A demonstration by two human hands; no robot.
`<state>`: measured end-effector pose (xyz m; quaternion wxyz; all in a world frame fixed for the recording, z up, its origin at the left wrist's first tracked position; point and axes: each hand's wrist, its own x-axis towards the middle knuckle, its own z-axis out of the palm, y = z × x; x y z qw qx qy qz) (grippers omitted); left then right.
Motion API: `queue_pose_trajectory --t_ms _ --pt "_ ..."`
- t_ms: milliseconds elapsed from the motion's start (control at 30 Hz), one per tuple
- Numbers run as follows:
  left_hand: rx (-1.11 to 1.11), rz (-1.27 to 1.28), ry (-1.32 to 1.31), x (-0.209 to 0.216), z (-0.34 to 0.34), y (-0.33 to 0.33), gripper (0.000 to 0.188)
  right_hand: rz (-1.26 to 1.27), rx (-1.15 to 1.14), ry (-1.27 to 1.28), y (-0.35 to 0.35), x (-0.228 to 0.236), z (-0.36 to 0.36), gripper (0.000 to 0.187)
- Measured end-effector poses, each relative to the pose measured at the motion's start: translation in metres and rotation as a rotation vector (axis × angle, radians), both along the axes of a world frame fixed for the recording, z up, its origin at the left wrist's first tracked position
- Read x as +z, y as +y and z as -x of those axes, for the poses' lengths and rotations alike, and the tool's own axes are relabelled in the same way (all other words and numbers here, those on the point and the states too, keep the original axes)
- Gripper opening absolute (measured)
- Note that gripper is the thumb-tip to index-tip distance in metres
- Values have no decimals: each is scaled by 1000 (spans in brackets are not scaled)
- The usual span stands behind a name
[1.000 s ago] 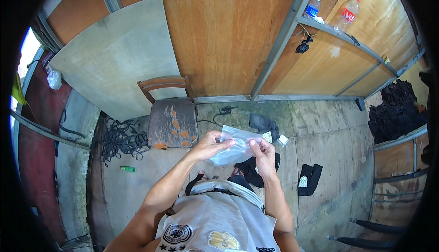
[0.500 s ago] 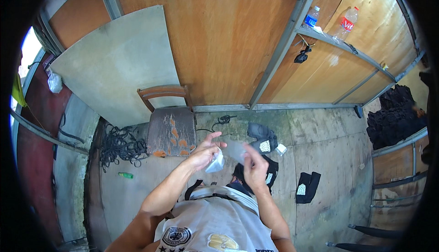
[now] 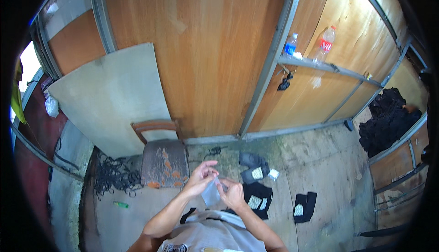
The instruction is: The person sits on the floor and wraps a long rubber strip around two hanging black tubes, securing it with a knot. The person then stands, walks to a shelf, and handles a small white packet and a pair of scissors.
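Note:
My left hand point(image 3: 199, 180) pinches the top of a small, see-through plastic bag point(image 3: 210, 197), its index finger stretched out. Close against it on the other side, my right hand point(image 3: 234, 194) has thumb and fingers closed on the bag's upper edge. The bag hangs down between both hands, in front of my shirt. Just beyond my right hand, black folded clothes point(image 3: 264, 190) with pale patterned patches lie on the floor. Further off are a grey folded garment point(image 3: 249, 159) and a small whitish packet point(image 3: 273, 174).
A worn brown chair point(image 3: 164, 163) stands against the wooden wall. Left of it lie tangled black straps point(image 3: 114, 176) and a green bottle point(image 3: 120, 204). Another black folded garment point(image 3: 309, 204) lies to the right. Two plastic bottles point(image 3: 325, 46) stand on a ledge; dark cloth point(image 3: 386, 124) is heaped far right.
My hands, apart before with plastic in each, have come together at the bag. The right hand moved left and inward. The view has tilted up, so the room sits lower.

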<state>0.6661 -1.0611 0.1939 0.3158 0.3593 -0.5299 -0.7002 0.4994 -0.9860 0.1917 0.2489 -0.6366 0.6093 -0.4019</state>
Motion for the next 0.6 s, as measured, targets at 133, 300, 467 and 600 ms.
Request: queue_pose_trajectory --t_ms 133,300,467,600 --pt "91 153 29 -8 2 9 54 27 -97 -52 -9 -2 5 23" --pt "42 142 -97 -15 -10 7 48 -45 -105 -126 -17 -2 13 30" --pt "128 73 -77 -7 -20 4 26 -119 -99 -188 -20 0 17 28" --pt "258 -75 -42 0 -16 7 21 -37 -51 -242 -14 15 11 29"
